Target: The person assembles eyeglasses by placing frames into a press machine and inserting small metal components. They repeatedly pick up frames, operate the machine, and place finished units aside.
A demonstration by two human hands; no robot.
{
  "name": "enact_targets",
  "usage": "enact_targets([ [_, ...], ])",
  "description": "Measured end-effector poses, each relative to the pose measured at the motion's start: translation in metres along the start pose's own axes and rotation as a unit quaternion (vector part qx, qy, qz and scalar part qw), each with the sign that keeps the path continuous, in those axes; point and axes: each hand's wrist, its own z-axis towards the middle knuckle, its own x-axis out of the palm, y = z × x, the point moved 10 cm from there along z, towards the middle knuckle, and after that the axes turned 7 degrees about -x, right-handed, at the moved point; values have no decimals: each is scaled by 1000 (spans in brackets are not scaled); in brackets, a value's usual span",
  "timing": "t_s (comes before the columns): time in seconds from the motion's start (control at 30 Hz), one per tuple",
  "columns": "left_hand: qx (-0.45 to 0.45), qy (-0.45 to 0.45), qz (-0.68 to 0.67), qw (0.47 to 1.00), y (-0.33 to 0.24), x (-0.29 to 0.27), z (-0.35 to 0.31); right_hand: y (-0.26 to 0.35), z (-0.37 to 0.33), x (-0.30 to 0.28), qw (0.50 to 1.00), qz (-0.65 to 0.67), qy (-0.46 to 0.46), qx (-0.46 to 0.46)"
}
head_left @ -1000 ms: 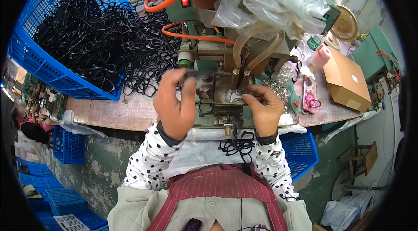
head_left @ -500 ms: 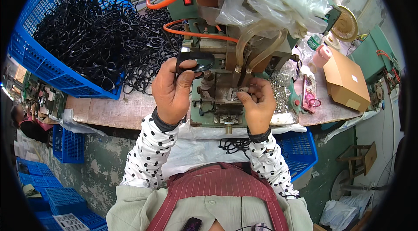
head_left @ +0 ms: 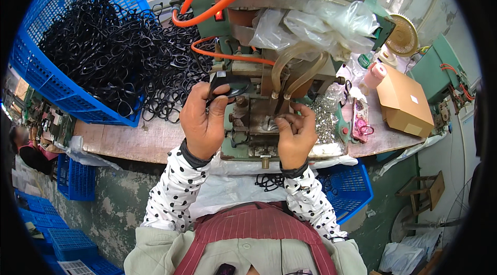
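Note:
My left hand (head_left: 203, 125) is closed, thumb against fingers, on a black eyeglass frame (head_left: 236, 86). It holds the frame raised to the left of a green bench machine's metal fixture (head_left: 257, 122). My right hand (head_left: 296, 140) works at the right side of that fixture, its thumb and fingers pinched close to a small shiny metal piece (head_left: 268, 123). Whatever lies between those fingertips is too small to make out. Two clear hoses (head_left: 280, 70) come down just above the right fingers.
A blue crate (head_left: 77, 103) tilts at the left, heaped with black eyeglass frames (head_left: 98, 52) that spill onto the table. Small shiny bits (head_left: 325, 122) lie right of the fixture, near a cardboard box (head_left: 405, 101). Orange hoses (head_left: 228, 3) arch overhead. Another blue crate (head_left: 352, 197) stands below.
The whole view has shifted slightly. The eyeglass frame in my left hand has tilted a little. My right hand stays at the fixture, with its fingers slightly repositioned.

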Motion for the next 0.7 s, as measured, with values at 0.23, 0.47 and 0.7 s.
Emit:
enact_targets([
  [0.23, 10, -9, -4, 1000, 3, 0, -2, 5, 1, 2, 997, 33, -35, -52],
  [0.47, 279, 201, 92, 934, -48, 56, -80, -6, 5, 5, 996, 56, 10, -65],
  [0.7, 290, 264, 70, 917, -37, 84, -97, -29, 41, -94, 858, -467, -62, -207],
])
